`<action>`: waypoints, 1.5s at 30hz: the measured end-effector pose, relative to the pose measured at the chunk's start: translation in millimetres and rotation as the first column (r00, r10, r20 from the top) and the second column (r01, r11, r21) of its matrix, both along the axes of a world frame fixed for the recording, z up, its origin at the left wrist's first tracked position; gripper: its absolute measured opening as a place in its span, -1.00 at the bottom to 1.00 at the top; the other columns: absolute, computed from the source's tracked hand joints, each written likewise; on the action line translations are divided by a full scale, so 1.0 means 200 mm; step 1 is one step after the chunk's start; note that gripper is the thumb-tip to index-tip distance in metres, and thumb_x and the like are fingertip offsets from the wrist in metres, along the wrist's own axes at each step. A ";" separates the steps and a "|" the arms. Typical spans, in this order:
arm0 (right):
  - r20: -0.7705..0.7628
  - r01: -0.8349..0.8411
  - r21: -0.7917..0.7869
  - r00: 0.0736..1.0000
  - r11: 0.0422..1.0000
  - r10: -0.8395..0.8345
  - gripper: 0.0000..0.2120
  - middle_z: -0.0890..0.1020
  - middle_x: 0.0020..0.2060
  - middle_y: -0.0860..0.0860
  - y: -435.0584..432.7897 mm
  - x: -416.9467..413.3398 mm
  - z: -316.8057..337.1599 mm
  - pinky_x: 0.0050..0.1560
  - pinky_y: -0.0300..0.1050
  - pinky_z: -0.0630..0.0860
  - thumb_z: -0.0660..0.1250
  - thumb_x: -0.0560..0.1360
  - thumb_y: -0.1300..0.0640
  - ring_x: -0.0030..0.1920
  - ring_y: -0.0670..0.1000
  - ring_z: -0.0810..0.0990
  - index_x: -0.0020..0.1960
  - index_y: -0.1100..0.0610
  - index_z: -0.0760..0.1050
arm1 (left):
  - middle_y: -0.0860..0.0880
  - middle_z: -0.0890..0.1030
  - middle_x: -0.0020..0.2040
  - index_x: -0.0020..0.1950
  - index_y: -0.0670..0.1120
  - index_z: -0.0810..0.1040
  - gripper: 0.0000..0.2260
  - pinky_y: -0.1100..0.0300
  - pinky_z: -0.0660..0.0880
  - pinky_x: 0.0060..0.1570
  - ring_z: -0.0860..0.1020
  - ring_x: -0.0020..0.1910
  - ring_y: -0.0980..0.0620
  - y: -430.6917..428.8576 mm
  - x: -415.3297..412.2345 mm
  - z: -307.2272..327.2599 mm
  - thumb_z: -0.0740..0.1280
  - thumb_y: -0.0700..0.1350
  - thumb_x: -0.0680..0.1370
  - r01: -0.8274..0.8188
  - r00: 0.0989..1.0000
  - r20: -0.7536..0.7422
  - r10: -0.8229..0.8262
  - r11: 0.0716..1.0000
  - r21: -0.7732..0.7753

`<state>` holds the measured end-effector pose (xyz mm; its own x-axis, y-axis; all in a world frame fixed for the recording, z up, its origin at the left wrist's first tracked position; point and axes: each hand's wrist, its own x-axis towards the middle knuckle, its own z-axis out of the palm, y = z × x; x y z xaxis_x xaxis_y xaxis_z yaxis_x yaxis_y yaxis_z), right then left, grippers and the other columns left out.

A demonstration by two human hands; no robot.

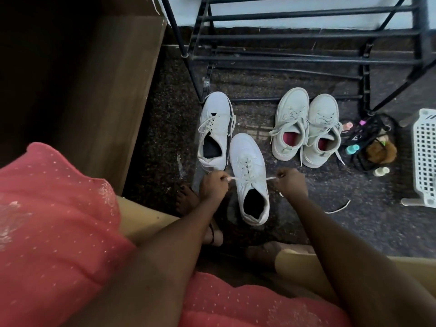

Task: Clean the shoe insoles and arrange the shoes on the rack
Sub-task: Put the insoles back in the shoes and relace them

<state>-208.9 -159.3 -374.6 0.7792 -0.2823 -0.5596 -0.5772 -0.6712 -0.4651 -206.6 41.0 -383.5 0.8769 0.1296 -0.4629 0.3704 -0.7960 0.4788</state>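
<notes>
Both forearms reach forward and down, one each side of near white shoe (pixel 247 161). Left hand (pixel 213 185) left of shoe, fingers curled, pinching left lace end (pixel 232 178). Right hand (pixel 291 182) right of shoe, fist-like, apparently pinching right lace end (pixel 271 178).

We record the rack (pixel 283 59) cut off at top and right, the basket (pixel 424 149) at right. The lace (pixel 234 178) passes out of sight inside the left hand (pixel 213 185) and right hand (pixel 292 182).

Coral dotted garment (pixel 59 208), tan trousers (pixel 144 218)
</notes>
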 end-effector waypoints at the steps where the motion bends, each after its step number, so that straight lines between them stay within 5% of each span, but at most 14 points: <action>1: -0.007 0.008 -0.015 1.000 1.000 -0.008 -0.84 0.65 -0.09 0.18 -0.01 0.00 0.00 -0.07 -0.08 0.49 0.31 0.44 0.28 -0.01 0.17 0.61 -0.10 0.09 0.61 | -0.07 0.67 -0.01 -0.02 -0.06 0.67 -0.86 0.22 0.41 -0.10 0.58 0.02 -0.07 0.02 -0.02 0.00 0.32 -0.11 0.53 -0.024 0.999 -0.029 0.024 0.999 0.028; 8: -0.037 0.053 -0.051 0.998 0.997 -0.055 -0.78 0.64 -0.06 0.23 0.01 -0.01 -0.01 -0.08 -0.09 0.50 0.23 0.45 0.30 -0.03 0.19 0.61 -0.07 0.11 0.63 | -0.12 0.62 0.10 0.05 -0.04 0.64 -0.83 0.15 0.43 0.05 0.53 0.13 -0.14 0.06 -0.09 -0.02 0.28 -0.11 0.55 -0.066 0.987 -0.141 0.082 0.991 0.116; 12: -0.105 -0.165 -0.099 0.982 0.981 0.154 -0.74 0.63 -0.03 0.21 0.04 -0.04 0.00 -0.05 -0.03 0.52 0.21 0.49 0.28 -0.01 0.19 0.61 0.07 0.12 0.62 | -0.10 0.60 0.15 0.15 -0.01 0.58 -0.79 0.08 0.40 0.21 0.50 0.19 -0.14 0.03 -0.11 -0.05 0.23 -0.10 0.57 0.009 0.990 -0.139 -0.005 0.999 0.031; 16: -0.022 -0.307 -0.013 0.952 0.952 0.307 -0.71 0.64 0.06 0.18 0.09 -0.05 -0.02 0.10 -0.02 0.52 0.30 0.50 0.23 0.07 0.15 0.61 0.20 0.09 0.57 | 0.02 0.59 0.22 0.25 0.06 0.55 -0.73 -0.06 -0.04 0.46 0.47 0.26 0.02 -0.05 -0.09 -0.06 0.27 0.00 0.56 0.258 0.964 -0.051 -0.260 0.965 -0.032; 20: -0.024 -0.277 -0.085 0.961 0.957 0.276 -0.82 0.63 -0.02 0.20 0.13 -0.07 -0.02 -0.01 0.00 0.56 0.30 0.49 0.22 -0.03 0.18 0.61 0.03 0.08 0.62 | 0.04 0.65 0.09 0.10 0.02 0.65 -0.80 0.01 -0.17 0.46 0.52 0.15 0.04 -0.11 -0.09 -0.03 0.30 -0.01 0.54 0.274 0.961 0.033 -0.276 0.960 0.060; 26: -0.087 -0.414 -0.288 0.909 0.864 0.407 -0.72 0.58 0.01 0.18 0.15 -0.05 0.00 -0.15 -0.07 0.42 0.10 0.52 0.32 -0.01 0.22 0.58 0.10 0.12 0.51 | -0.04 0.66 0.01 -0.03 -0.10 0.66 -0.85 0.03 -0.16 0.46 0.54 0.09 -0.05 -0.11 -0.07 -0.04 0.30 -0.14 0.53 0.203 0.979 0.032 -0.203 0.979 -0.005; 37: -0.059 -0.212 -0.171 0.977 0.962 0.204 -0.67 0.55 0.07 0.24 0.14 -0.03 -0.09 0.00 0.03 0.50 0.06 0.54 0.28 0.03 0.24 0.57 0.13 0.16 0.55 | -0.13 0.67 -0.03 -0.07 -0.19 0.66 -0.87 -0.07 -0.02 0.46 0.55 0.05 -0.11 -0.09 -0.05 -0.08 0.32 -0.23 0.50 0.084 0.996 0.001 -0.085 0.991 -0.101; 41: -0.061 -0.225 -0.174 0.974 0.959 0.218 -0.71 0.57 0.03 0.23 0.12 -0.04 -0.10 -0.05 0.00 0.50 0.11 0.53 0.26 -0.01 0.22 0.58 0.12 0.15 0.55 | -0.16 0.66 -0.06 -0.10 -0.21 0.65 -0.83 0.06 -0.25 0.46 0.54 0.03 -0.11 -0.08 -0.03 -0.09 0.25 -0.29 0.50 0.111 0.993 -0.023 -0.114 0.989 -0.095; 45: -0.072 -0.252 -0.179 0.967 0.951 0.243 -0.70 0.56 0.03 0.24 0.11 -0.03 -0.07 -0.02 0.02 0.50 0.10 0.52 0.29 0.02 0.25 0.57 0.12 0.16 0.55 | -0.17 0.65 -0.05 -0.07 -0.23 0.64 -0.84 0.13 -0.25 0.42 0.51 0.08 -0.10 -0.06 0.00 -0.08 0.26 -0.25 0.53 0.192 0.981 -0.025 -0.192 0.981 -0.021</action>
